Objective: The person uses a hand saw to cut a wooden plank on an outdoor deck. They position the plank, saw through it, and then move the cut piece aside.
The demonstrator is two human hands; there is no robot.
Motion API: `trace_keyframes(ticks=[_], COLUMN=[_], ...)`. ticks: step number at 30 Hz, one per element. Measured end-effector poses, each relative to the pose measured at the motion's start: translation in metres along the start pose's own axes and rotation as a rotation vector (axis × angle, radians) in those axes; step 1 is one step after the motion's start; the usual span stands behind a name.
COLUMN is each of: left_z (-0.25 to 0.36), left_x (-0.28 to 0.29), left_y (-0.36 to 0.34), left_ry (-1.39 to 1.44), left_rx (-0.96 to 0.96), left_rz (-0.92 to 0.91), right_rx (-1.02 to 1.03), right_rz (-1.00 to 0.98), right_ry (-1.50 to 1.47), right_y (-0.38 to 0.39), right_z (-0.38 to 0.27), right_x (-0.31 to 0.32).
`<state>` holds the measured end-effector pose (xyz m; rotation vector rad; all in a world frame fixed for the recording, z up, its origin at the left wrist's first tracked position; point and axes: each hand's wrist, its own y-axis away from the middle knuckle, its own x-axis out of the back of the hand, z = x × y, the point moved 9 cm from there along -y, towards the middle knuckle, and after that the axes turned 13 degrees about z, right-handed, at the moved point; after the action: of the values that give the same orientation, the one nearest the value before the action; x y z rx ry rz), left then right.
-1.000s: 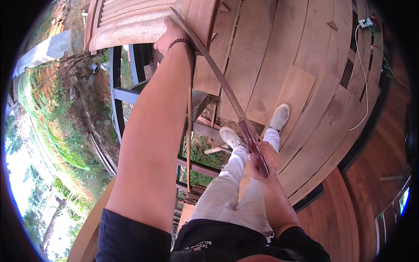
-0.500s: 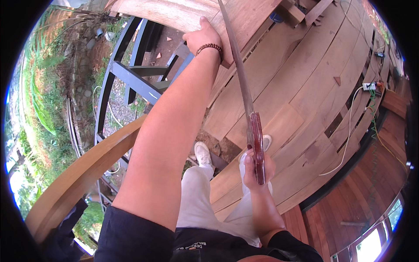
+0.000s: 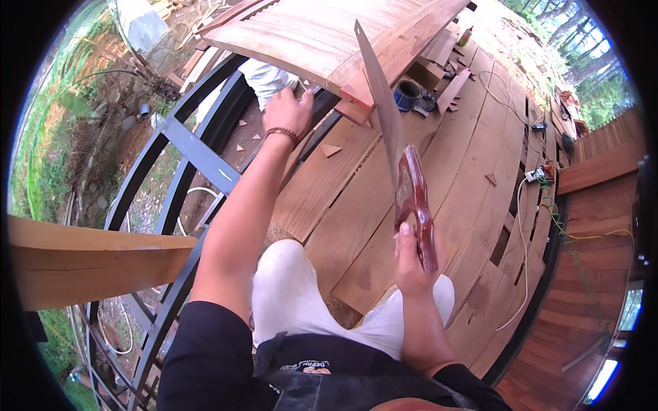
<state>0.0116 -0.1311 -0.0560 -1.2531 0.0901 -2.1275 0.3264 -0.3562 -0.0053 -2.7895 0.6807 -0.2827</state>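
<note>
Outdoors, on gapped deck planks (image 3: 370,233), with a wooden panel (image 3: 308,41) as landmark: left of it and toward the body, dark metal beams (image 3: 199,161) over open ground, a thick yellowish timber (image 3: 103,264), then greenery (image 3: 48,171); well to its right, a red-brown boarded surface (image 3: 582,274) and a pale cord (image 3: 522,240). Just beside the panel's right edge, a blue tin (image 3: 403,105), dark inside; cannot make out any contents.

Grips the saw (image 3: 388,113) in the right hand (image 3: 411,270), fingers wrapped around a glossy, contoured reddish handle, thumb laid along it. Points the dull, tapering blade upward, overlapping the panel's near right corner from this view; cannot tell if touching. Keeps the left hand (image 3: 288,113) just below the panel's near edge, beside crumpled white cloth (image 3: 264,77); cannot tell whether grasping or released, fingertips being hidden. Shows smooth grain on the panel, and, below its near corner, a flat triangular offcut (image 3: 330,149).
</note>
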Motion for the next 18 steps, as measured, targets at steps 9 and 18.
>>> trace_keyframes(ticks=[9,18], left_z=[-0.062,-0.056], left_x=[-0.007,-0.002], left_y=[0.057,0.061], left_ry=[-0.318,-0.258], left_rx=[-0.066,-0.047], left_rz=[-0.452,-0.428], right_rx=[0.031,-0.063], right_rz=[0.013,0.049], right_ry=[-0.024,-0.050], right_y=[0.006,-0.011], right_z=[-0.002,-0.004], right_x=[0.008,-0.003])
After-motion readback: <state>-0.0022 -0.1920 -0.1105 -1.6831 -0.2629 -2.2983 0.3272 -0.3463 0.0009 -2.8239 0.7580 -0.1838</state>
